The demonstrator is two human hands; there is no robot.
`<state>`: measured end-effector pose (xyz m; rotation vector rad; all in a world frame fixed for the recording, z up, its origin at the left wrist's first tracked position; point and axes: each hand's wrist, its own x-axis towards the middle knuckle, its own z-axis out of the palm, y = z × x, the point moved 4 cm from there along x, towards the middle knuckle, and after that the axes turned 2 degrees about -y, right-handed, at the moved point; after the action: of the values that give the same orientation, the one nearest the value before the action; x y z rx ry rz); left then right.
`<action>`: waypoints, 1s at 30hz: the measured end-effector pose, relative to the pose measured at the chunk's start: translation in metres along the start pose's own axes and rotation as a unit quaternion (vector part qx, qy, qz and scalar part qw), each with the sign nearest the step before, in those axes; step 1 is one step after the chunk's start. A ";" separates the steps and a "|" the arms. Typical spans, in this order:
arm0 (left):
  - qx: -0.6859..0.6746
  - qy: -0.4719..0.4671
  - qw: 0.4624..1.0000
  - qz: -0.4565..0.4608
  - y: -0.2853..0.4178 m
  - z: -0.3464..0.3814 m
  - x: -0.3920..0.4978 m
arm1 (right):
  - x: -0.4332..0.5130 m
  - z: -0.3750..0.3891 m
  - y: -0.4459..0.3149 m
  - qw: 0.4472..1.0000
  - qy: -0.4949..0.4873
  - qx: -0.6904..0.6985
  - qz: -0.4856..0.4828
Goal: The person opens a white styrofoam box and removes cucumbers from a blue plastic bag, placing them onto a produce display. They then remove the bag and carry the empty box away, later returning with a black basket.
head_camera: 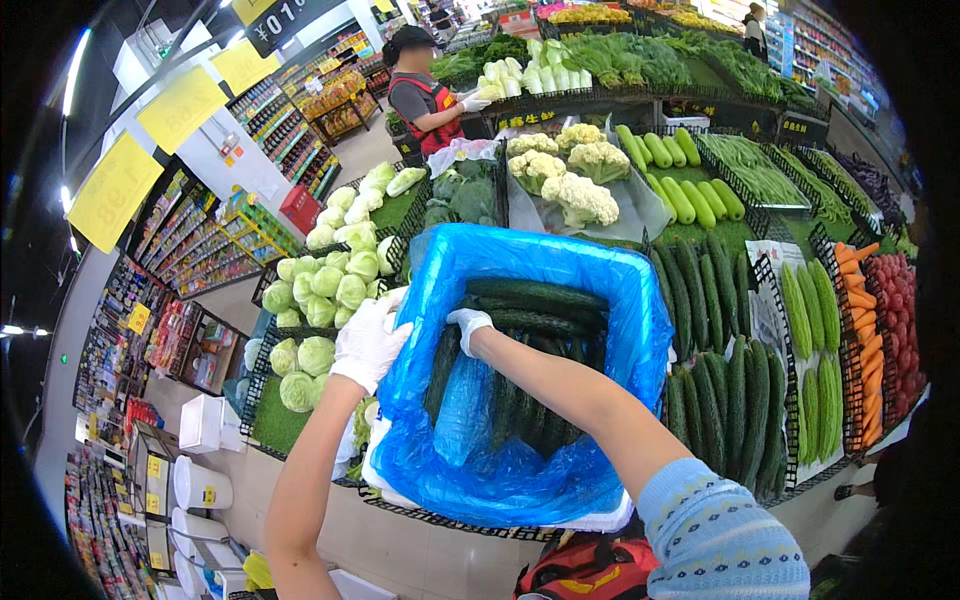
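Before me a white foam box [622,517] lined with blue plastic film [450,259] rests on the vegetable display. Dark green cucumbers [536,296] lie inside it, some crosswise at the far end and others lengthwise. My left hand [370,341], in a white glove, grips the box's left rim through the film. Also gloved, my right hand [472,328] reaches into the box near its left inner wall, by the cucumbers and a fold of film [463,405]. Its fingertips are partly hidden, so whether it holds anything is unclear.
Cabbages [326,281] lie left of the box, with broccoli [461,191] and cauliflower [581,195] beyond. Right are more cucumbers [727,412], luffas [814,405] and carrots [862,330]. A person [427,97] in a red apron handles greens at a farther stand.
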<state>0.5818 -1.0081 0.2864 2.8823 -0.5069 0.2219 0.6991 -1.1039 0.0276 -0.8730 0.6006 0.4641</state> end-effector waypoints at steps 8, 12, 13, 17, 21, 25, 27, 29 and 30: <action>-0.104 0.109 0.988 0.023 0.004 -0.029 -0.005 | -0.104 -0.012 -0.037 0.989 -0.087 -0.017 -0.118; -0.243 0.086 0.966 -0.012 0.025 -0.030 0.015 | -0.189 -0.044 -0.082 0.965 -0.164 -0.023 -0.205; -0.364 0.045 0.930 0.000 0.032 -0.023 0.022 | -0.216 -0.058 -0.106 0.943 -0.214 -0.002 -0.256; -0.508 -0.152 0.844 -0.084 0.056 0.047 0.057 | -0.342 -0.139 -0.215 0.824 -0.130 -0.102 -0.542; -0.575 -0.322 0.684 -0.312 0.067 0.171 0.068 | -0.449 -0.217 -0.278 0.695 -0.051 -0.064 -0.714; -0.668 -0.179 0.471 -0.548 0.059 0.253 0.081 | -0.464 -0.290 -0.300 0.549 0.115 -0.296 -0.773; -0.672 -0.139 0.488 -0.540 0.058 0.273 0.090 | -0.431 -0.319 -0.301 0.461 0.098 -0.413 -0.779; -0.633 -0.083 0.492 -0.592 0.057 0.283 0.091 | -0.386 -0.352 -0.293 0.416 0.061 -0.517 -0.746; -0.622 -0.065 0.491 -0.607 0.059 0.286 0.091 | -0.361 -0.367 -0.289 0.413 0.014 -0.544 -0.730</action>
<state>0.6775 -1.1564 0.0365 1.1722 1.0162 -0.4372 0.4963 -1.6140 0.2451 -2.2457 -0.7838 -0.9991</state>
